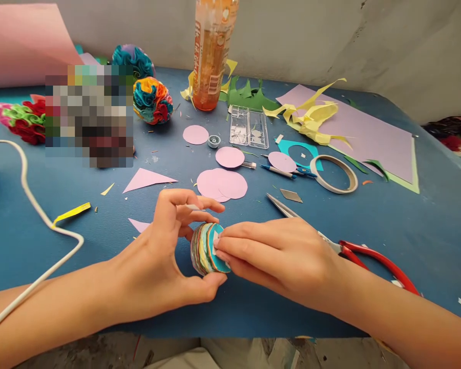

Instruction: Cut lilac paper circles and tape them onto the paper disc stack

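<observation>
A thick stack of coloured paper circles (203,247) is tilted toward the right, with a bright blue circle on its end face. My left hand (169,251) grips it, thumb below and fingers above. Against the blue face, the closed fingertips of my right hand (276,251) press a small white piece (215,241); whether it is tape or paper I cannot tell. Red-handled scissors (380,256) lie partly hidden under my right hand. Pink paper circles (223,184) rest just beyond my hands, some overlapping.
A tape roll (334,175), a pair of compasses (278,171) and a clear plastic case (248,127) lie farther back. An orange drink bottle (211,56) stands near the wall. Yellow paper scraps (311,120) cover a lilac sheet (380,143). A white cable (26,189) runs on the left.
</observation>
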`<state>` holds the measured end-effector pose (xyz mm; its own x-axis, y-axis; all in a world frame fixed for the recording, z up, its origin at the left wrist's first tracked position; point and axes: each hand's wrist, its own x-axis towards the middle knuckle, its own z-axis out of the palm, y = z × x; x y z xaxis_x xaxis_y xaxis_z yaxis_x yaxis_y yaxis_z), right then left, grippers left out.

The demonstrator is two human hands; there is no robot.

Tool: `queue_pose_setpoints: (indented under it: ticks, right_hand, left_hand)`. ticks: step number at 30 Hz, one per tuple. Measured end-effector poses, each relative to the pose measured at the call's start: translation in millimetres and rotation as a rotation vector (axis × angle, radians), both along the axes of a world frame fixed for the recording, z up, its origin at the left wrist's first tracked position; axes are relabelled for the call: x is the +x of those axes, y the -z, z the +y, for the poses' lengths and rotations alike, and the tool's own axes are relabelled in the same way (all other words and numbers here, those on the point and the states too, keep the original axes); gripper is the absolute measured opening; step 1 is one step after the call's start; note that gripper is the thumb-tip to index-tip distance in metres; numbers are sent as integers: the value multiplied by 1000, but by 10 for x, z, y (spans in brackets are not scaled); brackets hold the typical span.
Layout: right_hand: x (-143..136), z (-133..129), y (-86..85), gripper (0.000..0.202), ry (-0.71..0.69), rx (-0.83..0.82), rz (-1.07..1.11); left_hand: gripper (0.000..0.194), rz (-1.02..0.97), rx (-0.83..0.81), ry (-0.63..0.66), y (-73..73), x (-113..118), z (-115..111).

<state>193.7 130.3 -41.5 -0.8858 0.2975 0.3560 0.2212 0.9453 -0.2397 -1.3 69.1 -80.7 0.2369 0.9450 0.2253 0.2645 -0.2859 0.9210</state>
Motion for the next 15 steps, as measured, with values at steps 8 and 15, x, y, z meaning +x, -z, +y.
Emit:
queue_pose_setpoints:
  ticks: [8, 15]
  right_hand:
    - [-4, 4, 30, 11, 60, -112, 35]
    - [-94, 50, 104, 6, 61, -602, 148]
  left_hand:
    - [64, 0, 1, 4, 0, 4, 0]
    - [63, 23, 20, 4, 20, 4, -15]
